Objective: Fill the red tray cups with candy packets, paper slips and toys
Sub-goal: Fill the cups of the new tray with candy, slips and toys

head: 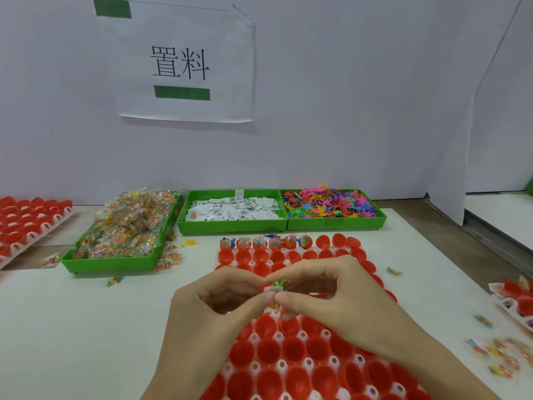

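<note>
At the centre of the frame, your left hand [219, 295] and right hand [331, 293] meet over the red tray [302, 359], thumbs and forefingers together pinching a small bundle [275, 290]: a pale paper slip with a green toy poking out on top and a bit of candy packet below. The bundle hangs above the tray's middle rows, touching no cup. Along the tray's far row, six cups [265, 243] already hold packets, slips and toys; the other cups you can see are bare red. Behind the tray, across the middle of the frame, stand three green bins: candy packets [129, 226] at left, printed white paper slips [230, 210] in the middle, whose print is too small to read, and bright toys [328, 203] at right. Taped to the white wall in the upper left, a paper sign [184, 62] reads "置料" between two green bars. Loose packets [496, 353] lie at the lower right.
</note>
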The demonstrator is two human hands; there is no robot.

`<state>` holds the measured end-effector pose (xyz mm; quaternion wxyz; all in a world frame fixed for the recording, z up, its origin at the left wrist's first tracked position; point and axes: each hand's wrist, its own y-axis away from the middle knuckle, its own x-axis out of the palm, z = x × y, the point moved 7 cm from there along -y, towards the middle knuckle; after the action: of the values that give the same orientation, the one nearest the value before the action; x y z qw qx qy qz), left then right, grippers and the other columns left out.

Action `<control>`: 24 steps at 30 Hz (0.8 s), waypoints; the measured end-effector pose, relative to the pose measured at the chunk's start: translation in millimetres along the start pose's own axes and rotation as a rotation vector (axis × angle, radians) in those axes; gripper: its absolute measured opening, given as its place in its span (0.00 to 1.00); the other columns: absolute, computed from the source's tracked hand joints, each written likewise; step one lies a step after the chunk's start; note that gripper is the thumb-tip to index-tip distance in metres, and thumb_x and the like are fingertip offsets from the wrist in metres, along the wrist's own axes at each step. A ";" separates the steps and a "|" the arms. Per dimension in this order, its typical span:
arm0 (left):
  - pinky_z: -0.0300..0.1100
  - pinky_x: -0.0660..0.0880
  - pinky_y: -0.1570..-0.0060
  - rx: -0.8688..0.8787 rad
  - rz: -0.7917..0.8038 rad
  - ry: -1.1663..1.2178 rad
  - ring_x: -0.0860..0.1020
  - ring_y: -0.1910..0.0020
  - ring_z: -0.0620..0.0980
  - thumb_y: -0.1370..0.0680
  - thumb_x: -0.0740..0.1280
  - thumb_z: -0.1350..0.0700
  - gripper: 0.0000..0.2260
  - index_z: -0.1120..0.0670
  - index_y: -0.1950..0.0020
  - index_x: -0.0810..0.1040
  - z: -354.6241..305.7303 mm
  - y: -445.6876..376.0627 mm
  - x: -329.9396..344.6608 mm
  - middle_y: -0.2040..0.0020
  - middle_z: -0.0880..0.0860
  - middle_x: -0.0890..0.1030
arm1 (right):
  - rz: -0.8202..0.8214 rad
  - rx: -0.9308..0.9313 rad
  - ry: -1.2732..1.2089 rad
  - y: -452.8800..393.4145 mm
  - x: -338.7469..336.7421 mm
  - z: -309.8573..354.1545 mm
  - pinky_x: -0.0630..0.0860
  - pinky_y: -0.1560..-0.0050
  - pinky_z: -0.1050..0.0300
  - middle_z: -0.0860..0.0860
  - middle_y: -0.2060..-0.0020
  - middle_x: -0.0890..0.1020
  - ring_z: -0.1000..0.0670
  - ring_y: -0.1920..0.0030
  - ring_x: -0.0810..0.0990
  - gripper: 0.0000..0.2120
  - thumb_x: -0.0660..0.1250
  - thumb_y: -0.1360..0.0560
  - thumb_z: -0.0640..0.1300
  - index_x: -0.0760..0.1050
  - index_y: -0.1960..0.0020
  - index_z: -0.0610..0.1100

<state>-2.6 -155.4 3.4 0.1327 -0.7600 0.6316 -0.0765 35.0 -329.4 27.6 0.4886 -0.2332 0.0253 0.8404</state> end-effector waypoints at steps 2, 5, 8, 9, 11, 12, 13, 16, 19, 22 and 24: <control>0.37 0.82 0.62 0.017 -0.009 -0.032 0.86 0.64 0.50 0.36 0.80 0.49 0.07 0.47 0.60 0.89 0.4 0.3 -0.1 0.63 0.52 0.87 | -0.015 0.031 -0.023 0.9 -1.2 -2.6 0.83 0.50 0.61 0.54 0.57 0.88 0.52 0.58 0.88 0.09 0.76 0.24 0.44 0.86 0.46 0.55; 0.36 0.80 0.62 0.004 0.000 -0.006 0.85 0.64 0.49 0.37 0.80 0.50 0.07 0.49 0.62 0.89 2.4 -1.8 1.5 0.62 0.53 0.87 | 0.008 0.054 -0.044 2.5 -2.3 -4.1 0.82 0.50 0.62 0.53 0.57 0.88 0.52 0.57 0.88 0.10 0.76 0.24 0.45 0.86 0.45 0.55; 0.34 0.80 0.61 -0.046 0.029 0.031 0.85 0.64 0.49 0.38 0.80 0.49 0.09 0.51 0.61 0.89 4.1 -4.2 4.5 0.62 0.54 0.87 | 0.030 0.020 0.002 4.4 -3.1 -1.2 0.83 0.48 0.60 0.55 0.55 0.88 0.54 0.54 0.88 0.10 0.76 0.24 0.45 0.86 0.44 0.56; 0.34 0.80 0.61 -0.058 0.041 0.034 0.85 0.64 0.49 0.39 0.80 0.49 0.10 0.51 0.61 0.89 3.7 -4.5 6.0 0.62 0.55 0.87 | 0.026 0.003 0.031 4.9 -4.2 0.2 0.82 0.48 0.60 0.56 0.55 0.88 0.55 0.53 0.87 0.10 0.75 0.24 0.46 0.86 0.44 0.56; 0.34 0.80 0.61 -0.063 0.054 0.040 0.85 0.64 0.49 0.38 0.80 0.51 0.09 0.51 0.61 0.90 1.1 -5.3 8.5 0.63 0.55 0.87 | 0.021 -0.020 0.058 6.0 -7.1 2.8 0.83 0.48 0.58 0.57 0.54 0.88 0.55 0.51 0.86 0.10 0.75 0.23 0.45 0.86 0.45 0.57; 0.34 0.80 0.61 -0.056 0.061 0.037 0.85 0.64 0.49 0.37 0.79 0.51 0.08 0.52 0.60 0.90 -1.6 -6.3 10.9 0.63 0.55 0.87 | 0.021 -0.027 0.063 6.1 -9.2 3.8 0.83 0.50 0.59 0.56 0.55 0.88 0.55 0.52 0.86 0.09 0.74 0.23 0.45 0.86 0.45 0.56; 0.35 0.80 0.60 -0.046 0.075 0.034 0.86 0.64 0.50 0.36 0.79 0.52 0.07 0.51 0.60 0.90 -4.6 -7.4 14.7 0.63 0.55 0.87 | 0.018 -0.031 0.070 5.9 -12.3 4.1 0.82 0.52 0.62 0.56 0.56 0.87 0.55 0.53 0.86 0.09 0.74 0.23 0.44 0.86 0.46 0.56; 0.38 0.83 0.56 0.000 0.161 0.007 0.87 0.60 0.50 0.26 0.73 0.50 0.07 0.48 0.53 0.89 -12.8 -16.5 33.1 0.59 0.53 0.88 | -0.072 -0.014 0.106 3.4 -37.5 -2.1 0.79 0.55 0.67 0.56 0.59 0.87 0.57 0.57 0.86 0.10 0.75 0.25 0.41 0.87 0.48 0.54; 0.36 0.78 0.49 0.194 0.296 -0.391 0.84 0.52 0.43 0.20 0.64 0.41 0.16 0.47 0.48 0.87 -17.5 -36.3 61.0 0.54 0.44 0.87 | -0.235 0.050 0.147 -0.1 -77.6 -20.0 0.79 0.53 0.68 0.57 0.59 0.88 0.58 0.56 0.86 0.10 0.77 0.26 0.42 0.87 0.50 0.55; 0.38 0.68 0.32 0.431 0.464 -0.863 0.74 0.35 0.40 0.16 0.56 0.39 0.22 0.49 0.33 0.82 -10.7 -56.5 103.0 0.36 0.42 0.82 | -0.416 0.114 0.187 -1.3 -112.9 -43.2 0.78 0.56 0.69 0.56 0.61 0.87 0.58 0.59 0.85 0.08 0.77 0.27 0.41 0.87 0.52 0.54; 0.40 0.60 0.27 0.506 0.550 -1.084 0.68 0.27 0.43 0.16 0.51 0.37 0.27 0.50 0.26 0.75 3.8 -67.4 125.0 0.28 0.44 0.75 | -0.486 0.138 0.232 -3.3 -126.4 -55.6 0.77 0.57 0.68 0.55 0.62 0.87 0.58 0.59 0.85 0.08 0.77 0.27 0.42 0.86 0.51 0.54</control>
<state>85.6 -266.3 13.5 0.6215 -0.4470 0.6089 0.2077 110.4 -445.0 31.4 0.6843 -0.2933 0.0818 0.6626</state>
